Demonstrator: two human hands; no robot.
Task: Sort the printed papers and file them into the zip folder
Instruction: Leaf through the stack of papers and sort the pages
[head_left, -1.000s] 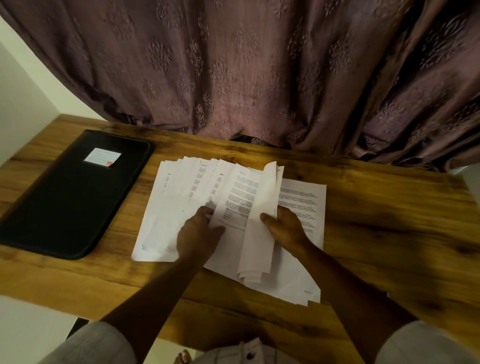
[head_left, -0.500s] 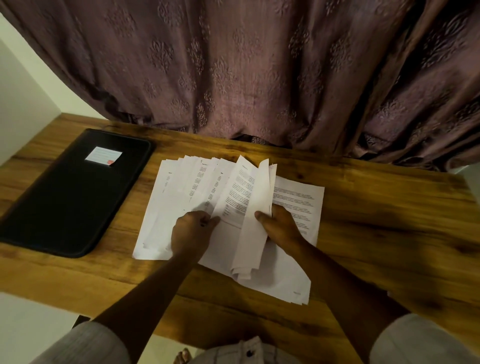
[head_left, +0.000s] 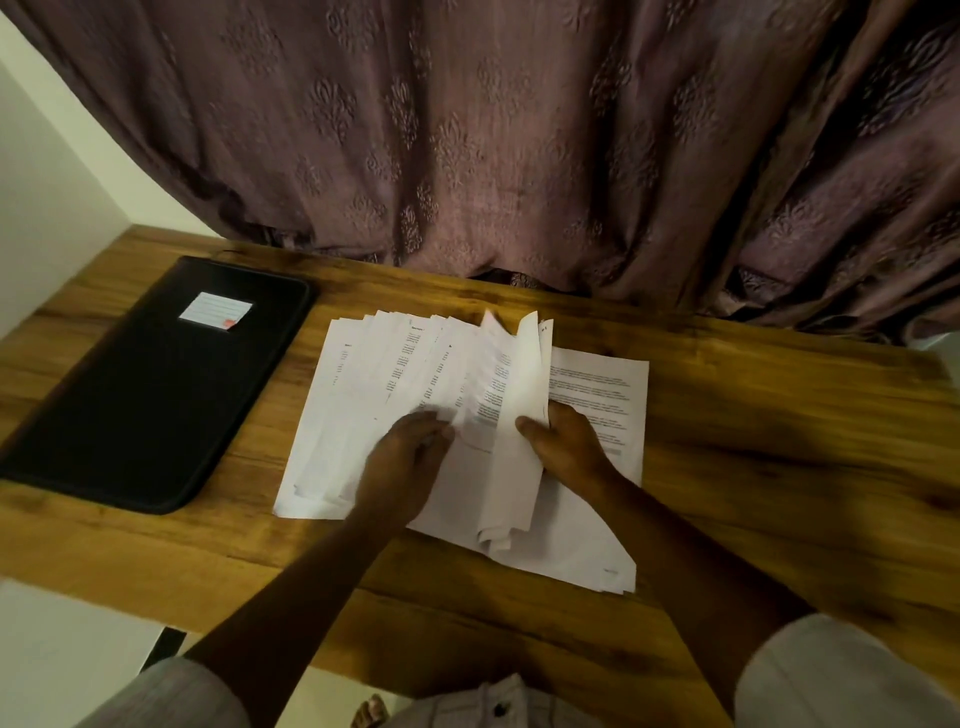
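Printed papers: white sheets with black text blocks, lying mid-counter, fanned leftward in an overlapping spread. Far edges staggered, near corners ragged. The print is too small to read.

Lifted sheets: a few pages of the same stack are bent up on edge into a tall curl between the two hands, blank side to the camera, near ends hanging loose and uneven. One flat page with full lines of text lies exposed to the right of the curl, under the rest.

Right hand: grasping the lifted sheets, with the thumb laid across their near face and the fingers hidden behind.

Left hand: rests knuckles-up on the fanned spread, fingertips bent down at a blurred sheet just left of the curl. Cannot tell whether it pinches or only presses.

Zip folder: black, flat and closed, at the left of the counter and set apart from the papers. It has a white label with a red mark near its far end.

Counter: wood grain, bare to the right. A mauve patterned curtain hangs along the far edge, with a pale wall at left. Both forearms cross the near edge and cover the papers' near-middle part.
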